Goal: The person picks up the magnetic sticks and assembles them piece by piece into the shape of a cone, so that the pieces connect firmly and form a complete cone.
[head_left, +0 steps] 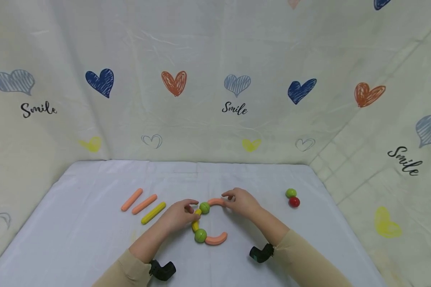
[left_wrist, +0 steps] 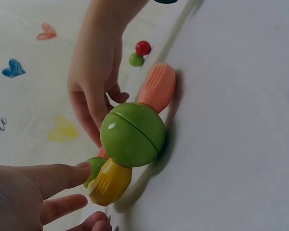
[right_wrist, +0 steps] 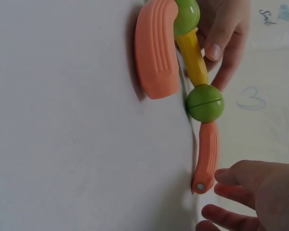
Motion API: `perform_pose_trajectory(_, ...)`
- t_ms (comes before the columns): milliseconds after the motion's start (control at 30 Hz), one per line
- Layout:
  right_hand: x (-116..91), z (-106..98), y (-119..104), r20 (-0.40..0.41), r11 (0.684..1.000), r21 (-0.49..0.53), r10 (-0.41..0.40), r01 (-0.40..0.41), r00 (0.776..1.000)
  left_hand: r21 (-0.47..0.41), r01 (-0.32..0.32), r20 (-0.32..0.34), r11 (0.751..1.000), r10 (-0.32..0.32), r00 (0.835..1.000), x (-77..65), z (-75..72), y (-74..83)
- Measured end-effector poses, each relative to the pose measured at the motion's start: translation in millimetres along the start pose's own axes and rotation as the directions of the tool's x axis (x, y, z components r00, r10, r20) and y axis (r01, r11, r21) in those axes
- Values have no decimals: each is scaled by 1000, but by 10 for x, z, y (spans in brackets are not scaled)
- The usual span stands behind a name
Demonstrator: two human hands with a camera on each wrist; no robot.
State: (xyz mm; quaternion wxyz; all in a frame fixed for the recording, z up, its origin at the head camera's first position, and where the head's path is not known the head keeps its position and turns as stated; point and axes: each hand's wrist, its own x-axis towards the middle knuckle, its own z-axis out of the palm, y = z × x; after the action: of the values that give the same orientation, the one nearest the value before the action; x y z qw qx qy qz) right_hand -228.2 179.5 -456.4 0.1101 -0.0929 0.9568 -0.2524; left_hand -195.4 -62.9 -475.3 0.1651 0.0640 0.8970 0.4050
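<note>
A chain of toy pieces lies on the white cloth: a curved yellow bar (head_left: pixel 195 226) between two green balls (head_left: pixel 200 235), with a curved orange bar (head_left: pixel 216 239) joined at the near ball and another orange bar (right_wrist: pixel 208 149) at the far ball. My left hand (head_left: pixel 181 216) holds the yellow bar, thumb on one side and fingers on the other; those fingers are partly hidden. At the far orange bar's free end is my right hand (head_left: pixel 242 202). Its thumb is at the bar's side, and its fingers are spread, not closed round it.
Two straight orange sticks (head_left: pixel 132 199) and a straight yellow stick (head_left: pixel 153 213) lie left of the chain. To the right sit a small green ball (head_left: pixel 291 193) and a red ball (head_left: pixel 294 202). Behind the table hangs a cloth printed with hearts.
</note>
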Motion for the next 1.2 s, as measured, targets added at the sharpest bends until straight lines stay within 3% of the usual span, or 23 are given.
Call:
perform_pose_trajectory(133,8,32,44,13,1000,12,2,-2,1000,94,-50,6,994,50,999,77,-25,31)
perform_pose_trajectory(333,10,94,46,32,999,38,-39,38,999,166,-128,73,978,117,990,218,-59,102)
perform_pose_trajectory(667,9,137,-7,-5,998,16,-67,68,998,152,-187,185,970,158,970,317,-119,172)
perform_pose_trajectory(833,38,131,-21,-15,998,7,-67,67,998,150,-172,178,974,145,973,307,-114,197)
perform_pose_trajectory(1200,210,100,-61,44,996,39,-78,76,996,94,-57,77,994,49,996,247,-32,188)
